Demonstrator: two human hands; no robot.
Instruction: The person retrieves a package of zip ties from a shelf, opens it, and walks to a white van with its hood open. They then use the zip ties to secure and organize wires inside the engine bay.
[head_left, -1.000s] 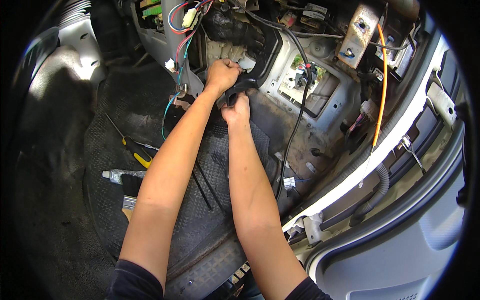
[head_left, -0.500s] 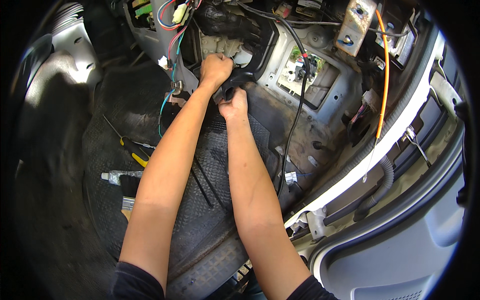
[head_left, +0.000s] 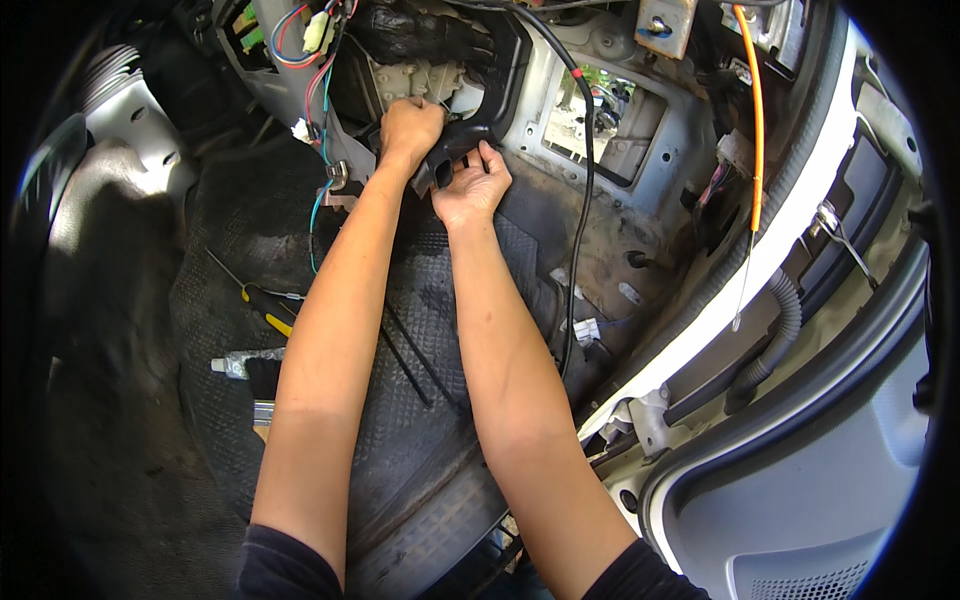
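A black plastic duct (head_left: pixel 472 131) with an open-ended stub runs in front of the opened-up front of a vehicle cabin. My left hand (head_left: pixel 411 132) is closed at the duct's left end, in front of a pale housing (head_left: pixel 412 82); what its fingers grip is hidden. Palm up, my right hand (head_left: pixel 472 192) cups the duct from below, with its fingers bent up against the underside beside the open stub. Both forearms reach forward over a dark textured floor mat (head_left: pixel 400 290).
Left of my left forearm lie a yellow-and-black-handled tool (head_left: pixel 268 308), a tube (head_left: pixel 240 364) and a paintbrush (head_left: pixel 263 412). Loose coloured wires (head_left: pixel 325 110) hang beside my left hand. A black cable (head_left: pixel 588 190) and an orange cord (head_left: pixel 757 130) dangle on the right, near the door sill.
My right hand has turned palm up, with its fingers now showing under the duct. My left hand stays at the duct's left end. The whole view has shifted slightly.
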